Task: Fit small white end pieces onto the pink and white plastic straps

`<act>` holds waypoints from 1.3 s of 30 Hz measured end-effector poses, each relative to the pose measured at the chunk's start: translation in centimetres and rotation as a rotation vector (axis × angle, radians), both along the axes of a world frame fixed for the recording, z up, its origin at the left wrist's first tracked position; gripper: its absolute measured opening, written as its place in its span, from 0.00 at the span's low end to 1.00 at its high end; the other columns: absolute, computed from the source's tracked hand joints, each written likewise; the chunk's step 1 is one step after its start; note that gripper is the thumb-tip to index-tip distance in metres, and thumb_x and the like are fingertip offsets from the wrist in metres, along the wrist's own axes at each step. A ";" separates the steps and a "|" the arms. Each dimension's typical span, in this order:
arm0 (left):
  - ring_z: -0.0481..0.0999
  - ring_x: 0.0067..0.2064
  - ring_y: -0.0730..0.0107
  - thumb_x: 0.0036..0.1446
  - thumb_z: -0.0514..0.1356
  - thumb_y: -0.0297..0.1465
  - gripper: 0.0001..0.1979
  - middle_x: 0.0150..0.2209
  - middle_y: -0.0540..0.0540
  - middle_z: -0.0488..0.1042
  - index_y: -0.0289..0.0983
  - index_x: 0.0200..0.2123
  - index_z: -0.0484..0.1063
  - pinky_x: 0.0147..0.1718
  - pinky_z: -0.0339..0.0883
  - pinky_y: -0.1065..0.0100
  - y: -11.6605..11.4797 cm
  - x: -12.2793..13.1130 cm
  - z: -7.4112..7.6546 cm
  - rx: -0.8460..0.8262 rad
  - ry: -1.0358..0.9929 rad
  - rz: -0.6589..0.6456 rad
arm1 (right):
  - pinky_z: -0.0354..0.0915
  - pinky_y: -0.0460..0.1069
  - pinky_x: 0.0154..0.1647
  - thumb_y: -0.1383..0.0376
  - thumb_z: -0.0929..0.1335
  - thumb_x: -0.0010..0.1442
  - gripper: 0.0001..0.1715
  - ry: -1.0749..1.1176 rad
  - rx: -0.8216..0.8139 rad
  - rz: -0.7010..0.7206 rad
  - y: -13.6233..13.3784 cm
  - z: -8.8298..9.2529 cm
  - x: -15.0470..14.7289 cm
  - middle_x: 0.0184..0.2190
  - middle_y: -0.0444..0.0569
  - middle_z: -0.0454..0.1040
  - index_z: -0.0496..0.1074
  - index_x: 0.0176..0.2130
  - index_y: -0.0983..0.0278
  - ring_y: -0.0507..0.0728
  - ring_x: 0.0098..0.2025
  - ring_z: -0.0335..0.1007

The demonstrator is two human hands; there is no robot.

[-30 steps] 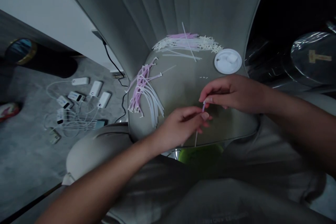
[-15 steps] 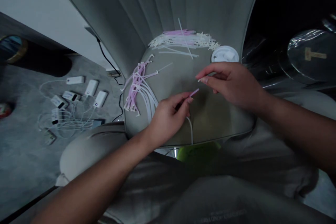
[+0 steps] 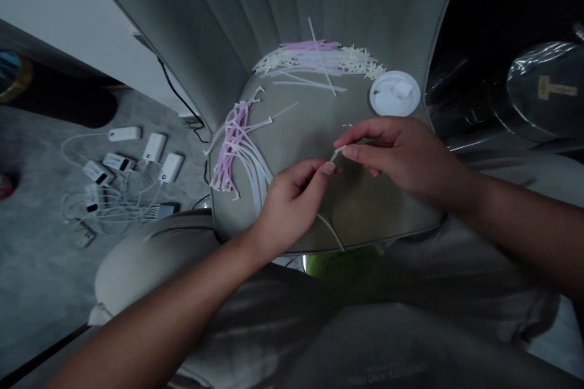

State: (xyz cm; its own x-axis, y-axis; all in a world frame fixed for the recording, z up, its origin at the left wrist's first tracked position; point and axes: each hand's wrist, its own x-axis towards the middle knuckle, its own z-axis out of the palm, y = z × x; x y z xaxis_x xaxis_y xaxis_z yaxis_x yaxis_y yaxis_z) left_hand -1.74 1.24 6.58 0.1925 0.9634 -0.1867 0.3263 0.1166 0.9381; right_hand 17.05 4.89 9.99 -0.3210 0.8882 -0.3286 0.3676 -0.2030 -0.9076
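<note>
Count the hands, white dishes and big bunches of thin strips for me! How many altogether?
Hands: 2 (left hand, right hand)
White dishes: 1 (the round white dish)
Big bunches of strips: 2 (far bunch, left bunch)
Total: 5

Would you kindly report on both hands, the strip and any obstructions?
Left hand gripping thin strip. Right hand pinching small white piece at strip's tip. White dish beyond right hand, not between hands.
</note>
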 end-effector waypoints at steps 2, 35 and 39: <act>0.59 0.24 0.78 0.61 0.58 0.41 0.14 0.22 0.53 0.66 0.38 0.37 0.77 0.22 0.54 0.73 -0.1 0.1 0.1 0.017 -0.022 0.032 | 0.61 0.49 0.27 0.52 0.70 0.57 0.17 0.003 -0.006 0.013 -0.1 0.1 -0.1 0.31 0.47 0.76 0.77 0.42 0.58 0.55 0.32 0.70; 0.58 0.21 0.81 0.58 0.62 0.38 0.10 0.20 0.54 0.63 0.36 0.34 0.76 0.18 0.50 0.77 0.2 0.1 -0.2 0.077 -0.042 0.123 | 0.54 0.46 0.22 0.60 0.68 0.60 0.10 -0.090 0.250 0.051 -0.4 -1.2 -0.7 0.24 0.42 0.71 0.76 0.34 0.63 0.48 0.23 0.60; 0.59 0.22 0.80 0.57 0.63 0.40 0.12 0.20 0.54 0.63 0.37 0.36 0.76 0.18 0.51 0.75 0.3 0.0 -0.3 0.056 -0.002 0.123 | 0.57 0.47 0.25 0.58 0.68 0.59 0.11 -0.047 0.196 0.078 -0.1 -1.3 -0.6 0.25 0.43 0.73 0.78 0.34 0.62 0.50 0.25 0.64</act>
State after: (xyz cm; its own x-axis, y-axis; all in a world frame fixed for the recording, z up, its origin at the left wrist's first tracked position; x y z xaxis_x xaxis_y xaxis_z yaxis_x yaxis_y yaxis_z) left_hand -1.77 1.49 6.33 0.0729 0.9886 -0.1317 0.3110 0.1029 0.9448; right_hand 16.43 4.83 8.66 -0.3795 0.9098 -0.1682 0.4182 0.0065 -0.9083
